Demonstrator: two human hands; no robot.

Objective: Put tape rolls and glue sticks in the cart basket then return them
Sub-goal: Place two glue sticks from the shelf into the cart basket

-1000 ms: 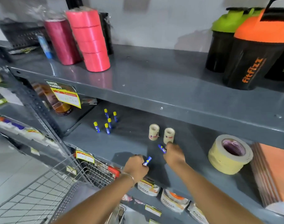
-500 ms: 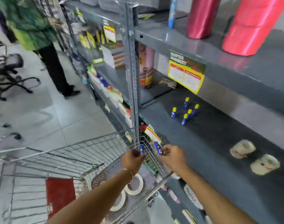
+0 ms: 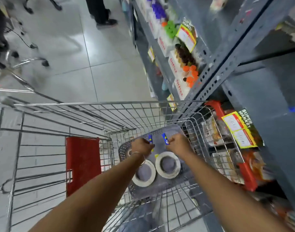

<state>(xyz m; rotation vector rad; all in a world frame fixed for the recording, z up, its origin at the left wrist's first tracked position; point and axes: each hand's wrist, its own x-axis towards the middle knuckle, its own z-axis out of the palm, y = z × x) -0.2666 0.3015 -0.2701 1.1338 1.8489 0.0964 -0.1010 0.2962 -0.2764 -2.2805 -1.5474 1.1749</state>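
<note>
Your left hand (image 3: 141, 145) and right hand (image 3: 178, 144) each pinch a light, rigid glue stick (image 3: 150, 139) above the cart's grey basket (image 3: 170, 129); hold mid-barrel.

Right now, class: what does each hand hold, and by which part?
Each hand holds one glue stick by its lower end: left hand, stick; right hand, stick. Both are over the basket.

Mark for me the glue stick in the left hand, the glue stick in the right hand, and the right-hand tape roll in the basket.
left glue stick (image 3: 150, 139), head view, blue barrel above the fist
right glue stick (image 3: 165, 138), head view, blue barrel
right tape roll (image 3: 175, 157), head view, white rim
</note>
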